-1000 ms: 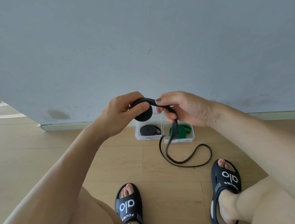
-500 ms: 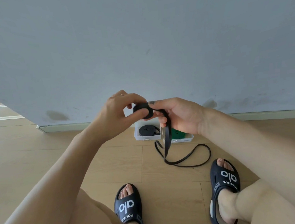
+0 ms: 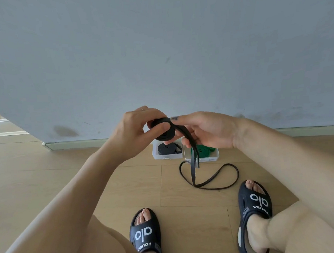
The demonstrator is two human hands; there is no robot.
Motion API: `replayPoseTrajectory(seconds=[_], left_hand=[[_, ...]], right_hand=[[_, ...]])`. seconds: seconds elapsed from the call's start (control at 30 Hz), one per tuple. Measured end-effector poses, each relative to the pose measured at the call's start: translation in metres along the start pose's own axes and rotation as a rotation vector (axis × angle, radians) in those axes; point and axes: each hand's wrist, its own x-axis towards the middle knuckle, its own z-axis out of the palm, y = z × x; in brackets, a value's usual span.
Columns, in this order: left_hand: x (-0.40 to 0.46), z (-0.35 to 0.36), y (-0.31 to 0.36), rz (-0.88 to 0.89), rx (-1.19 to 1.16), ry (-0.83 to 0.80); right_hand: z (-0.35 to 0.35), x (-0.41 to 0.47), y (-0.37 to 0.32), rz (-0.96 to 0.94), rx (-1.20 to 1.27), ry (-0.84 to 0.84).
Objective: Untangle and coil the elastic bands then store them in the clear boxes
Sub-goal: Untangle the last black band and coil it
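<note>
The left hand (image 3: 140, 128) pinched the half-wound flat black elastic band (image 3: 165, 131); the right hand (image 3: 204, 131) pinched its strip; its loose tail lay on the floor beside the clear plastic boxes (image 3: 201, 159); slackened thumbs could likely let the coil spring open.

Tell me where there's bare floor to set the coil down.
Free: the floor left of the left box, out to the wall, and the strip between the left sandal and the boxes. Crowded: ahead of the right sandal, where the band's loose loop lies against the right box.
</note>
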Motion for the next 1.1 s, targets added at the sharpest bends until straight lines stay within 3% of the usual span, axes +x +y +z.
replayPoseTrajectory(seconds=[0.2,0.4,0.83,1.1], left_hand=[[0.003,0.006,0.002,-0.09,-0.183,0.038],[0.003,0.009,-0.002,0.094,0.098,-0.045],[0.0,0.003,-0.001,-0.061,-0.114,0.026],[0.002,0.005,-0.001,0.041,0.031,-0.083]], right_hand=[[0.002,0.003,0.0,-0.059,0.265,0.006],[0.006,0.011,0.01,-0.003,0.101,0.135],[-0.002,0.0,-0.002,0.021,0.13,-0.042],[0.009,0.006,0.005,-0.047,-0.017,0.182]])
